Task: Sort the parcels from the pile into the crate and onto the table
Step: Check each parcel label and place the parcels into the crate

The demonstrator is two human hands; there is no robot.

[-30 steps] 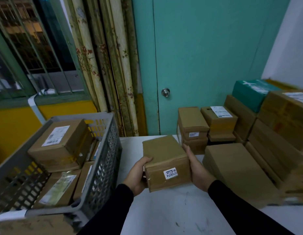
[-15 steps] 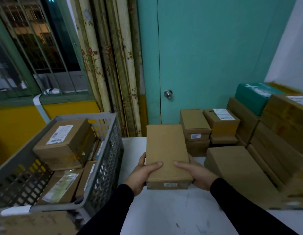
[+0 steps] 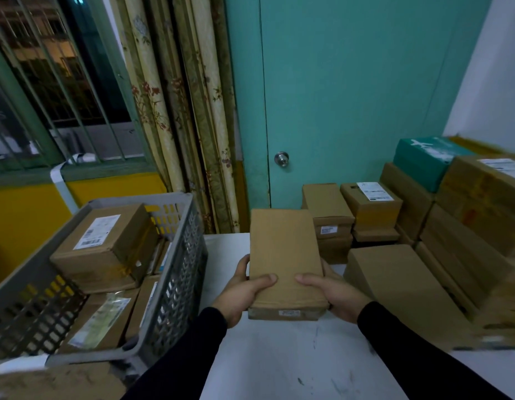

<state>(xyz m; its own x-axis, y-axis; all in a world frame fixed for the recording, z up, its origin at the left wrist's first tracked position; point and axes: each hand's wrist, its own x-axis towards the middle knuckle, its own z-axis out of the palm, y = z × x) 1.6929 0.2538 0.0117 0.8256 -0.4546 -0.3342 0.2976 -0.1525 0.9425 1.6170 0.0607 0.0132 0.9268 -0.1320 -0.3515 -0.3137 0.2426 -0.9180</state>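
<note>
A plain brown cardboard parcel is held level above the white table, its small label on the near edge. My left hand grips its left side with the thumb on top. My right hand grips the right side the same way. The grey plastic crate stands to the left with several labelled parcels inside. The pile of brown parcels rises on the right, a teal box on top of it.
A large flat brown box lies on the table just right of my hands. Two short stacks of small boxes stand by the teal door. Curtains and a barred window are at the back left.
The parcel was tipped from label-facing-me to flat, with my thumbs now on its top face. It has since stayed nearly still in both hands.
</note>
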